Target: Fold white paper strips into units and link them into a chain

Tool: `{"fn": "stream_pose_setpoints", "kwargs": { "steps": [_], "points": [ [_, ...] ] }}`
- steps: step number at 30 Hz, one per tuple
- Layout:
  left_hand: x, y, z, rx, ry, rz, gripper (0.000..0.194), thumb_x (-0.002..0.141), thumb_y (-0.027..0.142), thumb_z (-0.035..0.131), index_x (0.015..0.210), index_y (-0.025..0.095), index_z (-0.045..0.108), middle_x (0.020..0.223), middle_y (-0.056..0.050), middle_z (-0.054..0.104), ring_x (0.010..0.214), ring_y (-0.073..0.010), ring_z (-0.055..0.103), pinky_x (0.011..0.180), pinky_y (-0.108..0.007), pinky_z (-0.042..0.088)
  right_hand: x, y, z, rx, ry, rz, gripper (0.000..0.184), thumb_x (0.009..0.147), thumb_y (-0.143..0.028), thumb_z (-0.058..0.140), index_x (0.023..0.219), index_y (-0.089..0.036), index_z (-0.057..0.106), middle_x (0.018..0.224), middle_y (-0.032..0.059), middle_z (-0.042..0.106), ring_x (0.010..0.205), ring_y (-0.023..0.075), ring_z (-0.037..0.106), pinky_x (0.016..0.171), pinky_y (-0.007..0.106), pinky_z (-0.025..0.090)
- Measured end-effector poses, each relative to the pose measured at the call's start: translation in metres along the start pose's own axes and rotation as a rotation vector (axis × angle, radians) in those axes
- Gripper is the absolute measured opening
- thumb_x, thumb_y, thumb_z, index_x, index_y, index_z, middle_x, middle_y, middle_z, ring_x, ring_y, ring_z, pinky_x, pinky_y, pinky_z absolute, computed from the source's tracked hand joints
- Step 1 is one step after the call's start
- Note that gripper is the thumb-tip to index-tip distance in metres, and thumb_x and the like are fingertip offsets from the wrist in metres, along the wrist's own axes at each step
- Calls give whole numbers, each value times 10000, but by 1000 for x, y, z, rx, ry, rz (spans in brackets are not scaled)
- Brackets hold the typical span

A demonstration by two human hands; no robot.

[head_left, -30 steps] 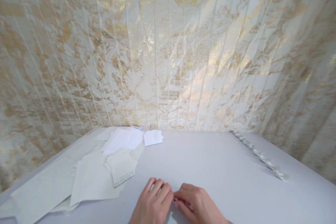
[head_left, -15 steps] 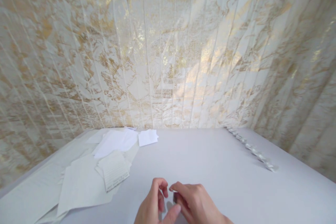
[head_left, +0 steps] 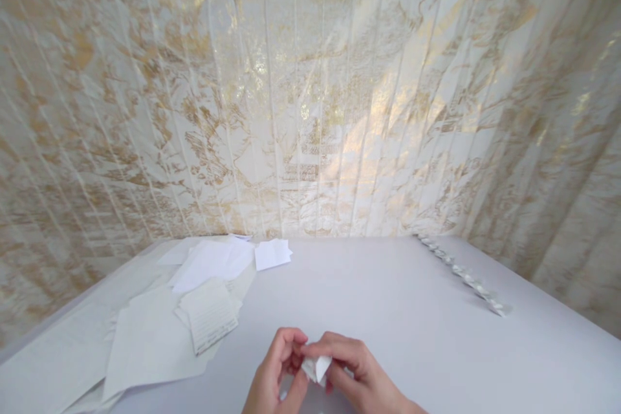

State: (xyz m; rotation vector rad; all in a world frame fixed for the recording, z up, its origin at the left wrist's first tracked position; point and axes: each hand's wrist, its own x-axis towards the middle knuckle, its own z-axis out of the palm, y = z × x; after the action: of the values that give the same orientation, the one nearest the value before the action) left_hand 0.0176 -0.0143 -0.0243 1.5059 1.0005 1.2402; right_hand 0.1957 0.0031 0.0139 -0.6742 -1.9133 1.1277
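Note:
Both my hands meet low in the middle of the picture, just above the white table point(head_left: 388, 297). My left hand point(head_left: 276, 378) and my right hand point(head_left: 359, 378) pinch a small folded piece of white paper point(head_left: 316, 367) between their fingertips. The paper is creased and stands up a little between the fingers. Both hands have their fingers curled round it.
Loose white sheets and folded papers point(head_left: 194, 297) lie scattered over the left of the table, one printed leaflet point(head_left: 209, 314) on top. A row of several small folded paper pieces point(head_left: 466, 275) runs along the right edge. A gold-and-white pleated curtain point(head_left: 310, 90) hangs behind.
My hands, pressed together flat on the table a second ago, have lifted and parted slightly; the folded white paper now shows between the fingertips. The view shifted a little to the right.

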Motion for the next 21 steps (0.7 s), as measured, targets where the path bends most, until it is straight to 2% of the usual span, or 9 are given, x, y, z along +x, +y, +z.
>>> {"fn": "stream_pose_setpoints", "kwargs": {
  "steps": [3,5,7,9,13,17,19,21],
  "points": [
    [1,4,-5,117,50,67,289,925,410,514,1143,265,393,828,25,611,780,-165,632,774,-286,497,-1,-3,-1,-64,49,-16,343,945,-337,529,1267,-239,593,1050,96,647,939,212,628,804,339,506],
    [1,7,-9,249,70,140,334,874,228,509,1177,277,377,810,49,587,759,-154,623,753,-268,497,-3,-4,-1,-58,81,32,354,931,-378,536,1259,-246,557,1074,92,633,969,219,609,838,350,491],
    [0,10,-12,392,58,261,422,828,130,493,1199,305,390,831,58,600,741,-149,623,724,-252,496,-3,-2,0,-13,84,100,334,905,-453,556,1159,-238,584,1001,69,635,891,210,604,791,334,491],
    [-1,11,-13,525,18,408,460,840,106,475,1230,337,398,874,50,632,735,-157,634,707,-253,500,-4,0,3,19,63,174,341,866,-496,604,1065,-218,603,905,39,628,790,185,588,730,304,482],
    [-4,13,-11,719,-25,579,431,901,89,409,1261,325,398,945,-5,677,799,-200,656,741,-298,513,-3,1,11,17,62,281,264,802,-393,687,941,-181,616,804,3,612,661,132,525,636,245,434],
    [-3,15,-11,731,-2,569,468,877,34,389,1255,308,420,946,-6,664,823,-200,645,779,-302,510,-1,1,15,71,117,238,190,750,-286,697,901,-180,653,892,30,665,708,143,564,637,244,430],
    [-3,16,-10,660,22,525,464,859,24,392,1218,313,443,915,17,627,786,-174,630,750,-262,504,-1,3,16,142,143,238,188,744,-300,720,880,-178,677,920,44,677,724,152,584,644,253,437],
    [-2,18,-9,579,52,486,428,860,33,398,1172,317,469,890,34,593,766,-156,618,732,-234,491,0,8,16,270,167,287,242,730,-349,767,871,-164,699,856,47,688,688,153,595,643,263,442]
  ]
}}
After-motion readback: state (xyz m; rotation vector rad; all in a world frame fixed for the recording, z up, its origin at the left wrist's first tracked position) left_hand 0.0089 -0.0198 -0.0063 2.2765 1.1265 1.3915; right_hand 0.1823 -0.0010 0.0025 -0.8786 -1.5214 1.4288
